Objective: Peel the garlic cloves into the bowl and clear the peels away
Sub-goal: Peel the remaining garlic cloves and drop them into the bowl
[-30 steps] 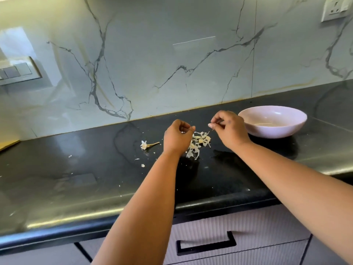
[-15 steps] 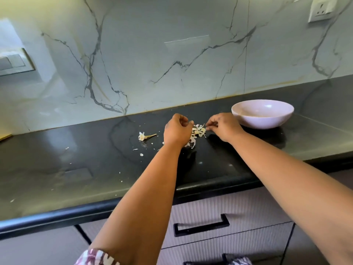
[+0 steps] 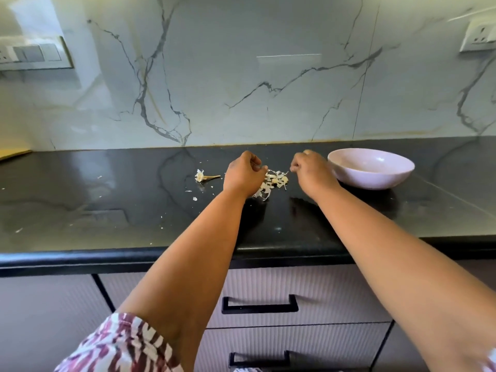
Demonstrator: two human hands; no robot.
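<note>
**Hands at the peel pile beside the bowl**

Head view. On the glossy black stone tabletop (image 3: pixel 107 205), toward its back edge, lies a heap of pale papery garlic peels (image 3: pixel 273 181). The left hand (image 3: pixel 244 174) is curled at the heap's left side; whether it holds anything cannot be told. The right hand (image 3: pixel 308 170) pinches a thin strip of peel at the heap's right side. A shallow white ceramic bowl (image 3: pixel 370 170) stands just right of the right hand. A dry garlic stalk stub (image 3: pixel 204 177) lies left of the left hand.
</note>
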